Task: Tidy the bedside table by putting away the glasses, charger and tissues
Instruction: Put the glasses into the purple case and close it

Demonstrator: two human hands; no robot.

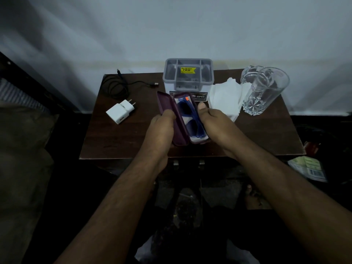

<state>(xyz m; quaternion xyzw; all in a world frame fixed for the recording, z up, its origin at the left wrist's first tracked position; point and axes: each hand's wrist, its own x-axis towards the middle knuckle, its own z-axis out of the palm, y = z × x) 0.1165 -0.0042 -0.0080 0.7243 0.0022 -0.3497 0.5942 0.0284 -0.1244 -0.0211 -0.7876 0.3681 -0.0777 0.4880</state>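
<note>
The left hand holds the lid side of an open purple glasses case, thumb curled over its edge; the right hand grips the other half, thumb pressed on the rim, fingers wrapped beneath. Blue glasses lie folded inside the case, over a pale lining. Both forearms reach in from the near edge, converging at the middle of the dark wooden counter.

Just beyond the case stands a grey plastic organiser with open compartments and a yellow price sticker. To its right lie crumpled white tissues, touching two clear cut-glass tumblers standing side by side. On the left lies a white charger plug, and farther back a loosely coiled black cable. A pale wall rises behind.
</note>
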